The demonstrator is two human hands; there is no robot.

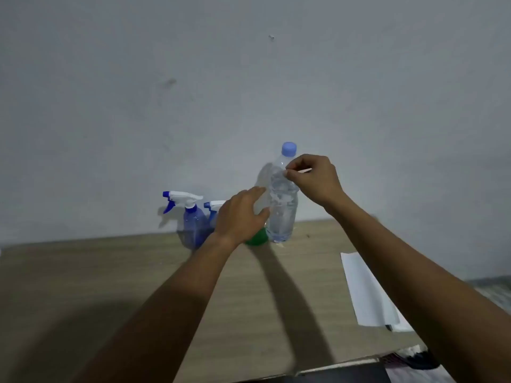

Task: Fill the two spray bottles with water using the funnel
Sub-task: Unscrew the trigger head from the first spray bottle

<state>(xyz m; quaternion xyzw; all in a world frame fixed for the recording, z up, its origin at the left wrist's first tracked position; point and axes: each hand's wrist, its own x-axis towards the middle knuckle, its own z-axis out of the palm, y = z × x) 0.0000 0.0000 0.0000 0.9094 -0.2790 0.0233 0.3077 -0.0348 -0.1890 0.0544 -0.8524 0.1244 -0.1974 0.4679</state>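
Clear plastic water bottle (283, 214), blue cap, upright at worktop (138, 272) back, green plastic funnel (257, 239) at its foot | left hand (239, 217) fingers spread beside its waist, empty | right hand (315, 178) fingers curled at its shoulder, hold unclear | likely heavy, thin-walled, slick: grip mid-body.

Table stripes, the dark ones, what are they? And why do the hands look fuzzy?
Head view: the dark stripes on the table are shadows of the two arms; head view again, the left hand and right hand look smeared from motion blur, and the whole room is dim.
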